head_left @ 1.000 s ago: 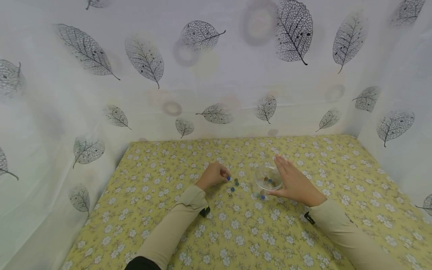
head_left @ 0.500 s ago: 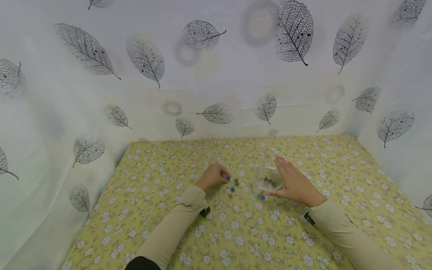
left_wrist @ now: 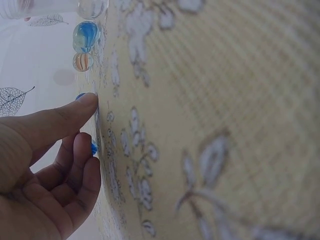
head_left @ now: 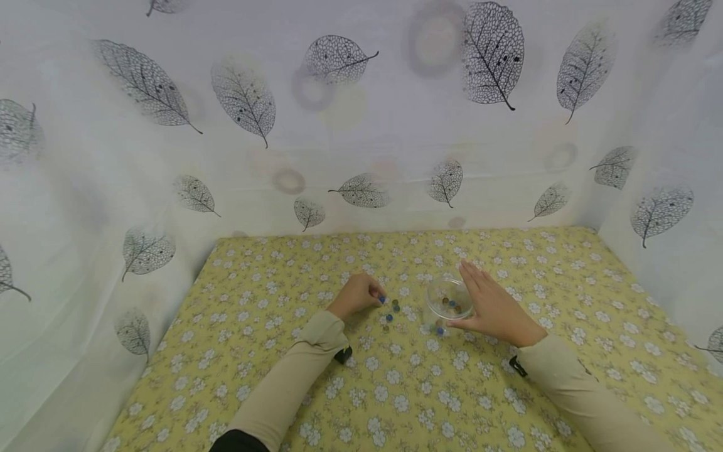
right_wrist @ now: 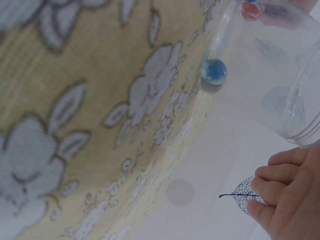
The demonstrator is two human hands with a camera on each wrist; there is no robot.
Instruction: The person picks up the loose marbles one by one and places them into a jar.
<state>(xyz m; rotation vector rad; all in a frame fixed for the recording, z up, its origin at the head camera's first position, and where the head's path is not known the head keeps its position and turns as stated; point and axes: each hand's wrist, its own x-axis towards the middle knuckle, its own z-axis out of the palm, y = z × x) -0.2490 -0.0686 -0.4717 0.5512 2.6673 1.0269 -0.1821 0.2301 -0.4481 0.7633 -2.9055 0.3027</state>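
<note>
My left hand (head_left: 356, 294) pinches a blue marble (head_left: 382, 299) near the tabletop, left of the jar. In the left wrist view, blue glass also shows beside the curled fingers (left_wrist: 82, 150); whether it is a second marble is unclear. Between hand and jar lie several loose marbles, among them a blue one (head_left: 389, 317) and an amber-brown one (head_left: 386, 328). My right hand (head_left: 494, 311) holds the clear jar (head_left: 430, 307) at its right side, thumb in front and fingers behind. Several marbles sit inside the jar, including a blue one (right_wrist: 214, 71) low in the right wrist view.
A yellow cloth with white flowers (head_left: 373, 389) covers the table. White curtains with dark leaf prints (head_left: 361, 144) hang behind the table and along both sides. The jar's mouth faces up.
</note>
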